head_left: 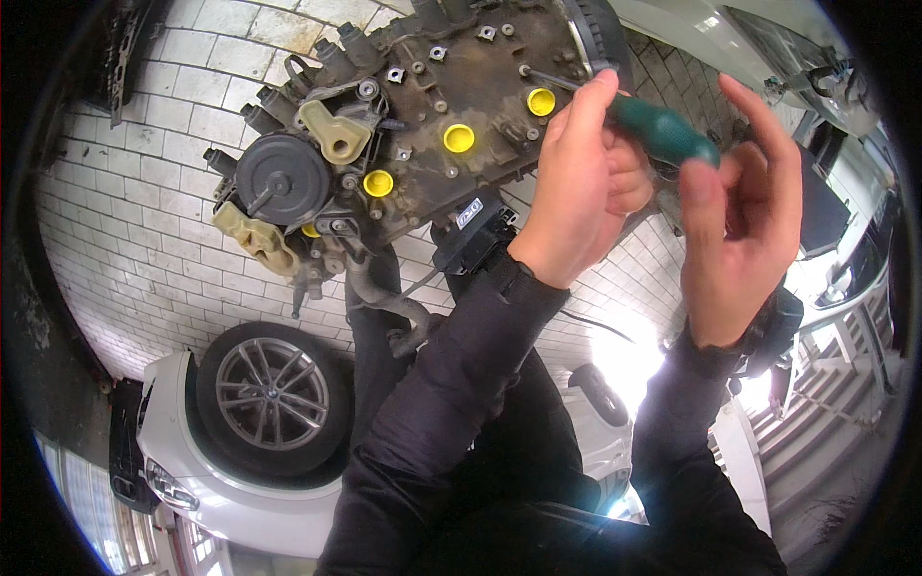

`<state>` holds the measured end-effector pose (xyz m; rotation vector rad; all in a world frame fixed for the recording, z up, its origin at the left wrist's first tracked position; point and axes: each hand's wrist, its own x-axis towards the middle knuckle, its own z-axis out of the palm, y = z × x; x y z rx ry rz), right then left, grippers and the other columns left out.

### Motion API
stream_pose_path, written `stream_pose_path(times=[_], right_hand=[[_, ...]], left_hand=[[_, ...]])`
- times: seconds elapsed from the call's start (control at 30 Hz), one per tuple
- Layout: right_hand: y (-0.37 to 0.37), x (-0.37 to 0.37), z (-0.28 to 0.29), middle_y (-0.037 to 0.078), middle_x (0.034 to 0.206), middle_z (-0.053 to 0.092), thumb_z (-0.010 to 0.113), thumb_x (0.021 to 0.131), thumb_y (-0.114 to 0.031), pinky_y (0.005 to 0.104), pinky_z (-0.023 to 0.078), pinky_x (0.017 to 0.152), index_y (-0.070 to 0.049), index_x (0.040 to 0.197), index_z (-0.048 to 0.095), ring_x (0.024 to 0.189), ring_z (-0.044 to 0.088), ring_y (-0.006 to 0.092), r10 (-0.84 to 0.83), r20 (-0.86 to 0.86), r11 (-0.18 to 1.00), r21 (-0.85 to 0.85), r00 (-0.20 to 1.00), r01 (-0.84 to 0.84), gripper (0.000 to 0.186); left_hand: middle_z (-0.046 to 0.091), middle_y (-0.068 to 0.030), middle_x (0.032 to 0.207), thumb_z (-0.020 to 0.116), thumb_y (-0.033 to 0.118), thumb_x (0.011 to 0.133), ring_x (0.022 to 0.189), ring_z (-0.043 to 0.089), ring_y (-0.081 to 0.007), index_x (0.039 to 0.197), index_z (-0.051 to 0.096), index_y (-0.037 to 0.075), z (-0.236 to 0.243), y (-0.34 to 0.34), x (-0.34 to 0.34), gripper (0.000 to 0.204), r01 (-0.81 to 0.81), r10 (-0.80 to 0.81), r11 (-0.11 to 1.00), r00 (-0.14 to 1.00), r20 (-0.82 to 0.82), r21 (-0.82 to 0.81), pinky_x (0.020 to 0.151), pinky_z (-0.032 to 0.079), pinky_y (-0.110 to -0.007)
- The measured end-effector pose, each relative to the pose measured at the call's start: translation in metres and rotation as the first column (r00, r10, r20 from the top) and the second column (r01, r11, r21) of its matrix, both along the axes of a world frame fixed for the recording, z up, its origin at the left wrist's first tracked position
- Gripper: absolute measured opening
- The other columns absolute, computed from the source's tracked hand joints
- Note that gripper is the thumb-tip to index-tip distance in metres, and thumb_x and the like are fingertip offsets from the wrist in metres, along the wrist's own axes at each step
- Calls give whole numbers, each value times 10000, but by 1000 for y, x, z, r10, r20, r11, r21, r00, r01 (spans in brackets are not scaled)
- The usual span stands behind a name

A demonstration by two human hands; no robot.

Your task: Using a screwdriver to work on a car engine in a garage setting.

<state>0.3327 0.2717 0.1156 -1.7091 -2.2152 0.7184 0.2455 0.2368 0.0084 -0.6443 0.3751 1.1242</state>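
Note:
My left hand (pixel 591 178) is closed around the front part of a screwdriver with a dark green handle (pixel 663 130). Its thin metal shaft (pixel 555 81) runs leftward past my thumb to a bolt (pixel 524 71) on the brown, dirty engine cover (pixel 490 91). At the handle's rear end, my right hand (pixel 744 211) has its fingers spread and curved, with the thumb overlapping the butt; I cannot tell whether it touches. Yellow round caps (pixel 459 138) sit in the cover. My left fingers hide where the handle meets the shaft.
A round black part (pixel 280 178) and beige plastic pieces (pixel 336 132) are at the engine's left end, with a grey hose (pixel 384 300) below. White brick-patterned tiles (pixel 163 226) surround the engine. A white car with a dark-tyred wheel (pixel 272 392) stands lower left.

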Motion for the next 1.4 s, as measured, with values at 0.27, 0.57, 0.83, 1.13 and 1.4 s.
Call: stream_pose_path(times=[0.27,0.57,0.83,1.13,1.4], right_hand=[[0,8,2,18,987,673,716,934,-67,193,387,672,-43,1315,670,816,583,62,87,-5,996,18,996,-87,384],[-20,30,18,80,859,710,696,912,15,195,435,610,38,1009,729,686,589,82,-38,-89,995,92,995,46,104],[-36,32,-2,27,797,690,712,897,-9,196,411,571,17,974,744,630,525,49,-143,-73,990,10,987,144,87],[-40,34,-11,12,781,666,724,924,-57,196,403,561,0,1005,740,623,505,44,-130,-67,991,14,989,131,100],[-35,31,-9,35,876,669,742,882,-35,205,391,557,-14,1100,718,620,493,49,-67,-29,997,45,997,69,220]], left_hand=[[333,97,580,533,389,1081,427,245,-32,947,526,155,2,2,0,270,-3,3,1000,1000,-29,-8,404,191,-233],[311,90,570,498,404,1101,441,240,-38,1037,570,154,44,-23,20,268,66,-65,998,997,36,-23,435,197,-232],[310,104,576,502,397,1097,448,229,-30,986,571,163,25,-35,26,269,97,-98,990,995,-9,-104,446,196,-229],[300,108,587,508,398,1091,453,218,-29,944,559,152,10,-37,28,291,85,-86,996,995,-49,-33,441,179,-228],[337,114,577,516,412,1069,447,240,-17,929,563,150,9,-35,28,301,75,-75,993,997,11,-89,427,202,-202]])
